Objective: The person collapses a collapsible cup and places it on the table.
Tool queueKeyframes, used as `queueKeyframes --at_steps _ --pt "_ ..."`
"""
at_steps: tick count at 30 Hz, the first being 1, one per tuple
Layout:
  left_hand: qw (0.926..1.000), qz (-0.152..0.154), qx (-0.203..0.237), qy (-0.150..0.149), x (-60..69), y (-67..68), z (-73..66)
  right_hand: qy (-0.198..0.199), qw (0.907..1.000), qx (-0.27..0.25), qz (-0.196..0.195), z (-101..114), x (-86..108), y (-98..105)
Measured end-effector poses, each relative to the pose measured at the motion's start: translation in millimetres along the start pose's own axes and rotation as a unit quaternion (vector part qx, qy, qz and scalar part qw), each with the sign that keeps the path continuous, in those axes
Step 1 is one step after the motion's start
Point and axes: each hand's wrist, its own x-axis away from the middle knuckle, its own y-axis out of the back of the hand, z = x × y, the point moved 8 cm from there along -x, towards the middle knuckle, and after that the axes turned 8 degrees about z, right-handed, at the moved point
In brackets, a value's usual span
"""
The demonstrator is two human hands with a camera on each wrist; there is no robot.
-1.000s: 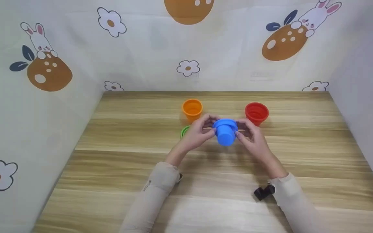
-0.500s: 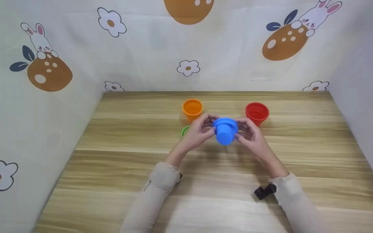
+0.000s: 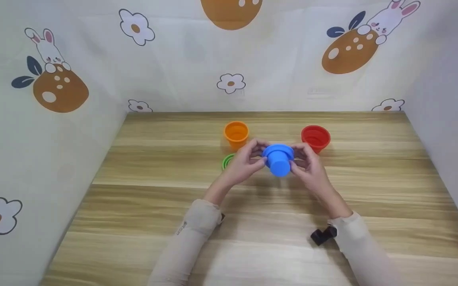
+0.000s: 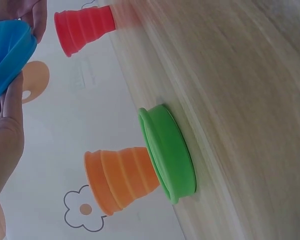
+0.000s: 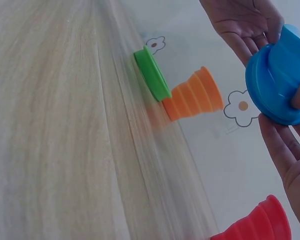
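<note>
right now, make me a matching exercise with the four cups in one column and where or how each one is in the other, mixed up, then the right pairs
Column one
1. blue cup
2. green cup
3. orange cup
4. red cup

Column two
a. standing tall, farthest right in the head view
b. held between the left hand and the right hand
c. standing tall, left of the other tall one in the head view
d. squat, on the table

Pairs: 1-b, 2-d, 3-c, 4-a

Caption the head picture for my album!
Left hand and right hand hold a blue cup; orange cup and red cup behind.
</note>
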Motion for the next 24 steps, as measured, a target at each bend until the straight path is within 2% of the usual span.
queueKeyframes --at_steps 4,11,14,19,24 --pt "1.0000 0.001 -0.001 0.002 0.8 -1.2 0.2 0.003 0.9998 0.019 -0.006 2.2 0.1 0.0" --pt "0.9996 0.016 -0.024 0.000 0.0 -5.2 -0.4 0.018 0.9959 0.084 -0.029 5.8 0.4 4.5" --pt "0.9995 0.014 -0.028 0.001 -0.1 -4.8 -0.9 0.010 0.9959 0.085 -0.028 3.8 0.6 5.9" --pt "0.9995 0.014 -0.028 0.009 0.9 -3.5 -0.4 -0.009 0.9993 0.034 -0.012 0.5 0.4 6.1" --pt "0.9993 0.022 -0.029 -0.001 0.9 -3.6 -0.3 -0.018 0.9983 -0.039 0.040 -2.1 0.8 0.8"
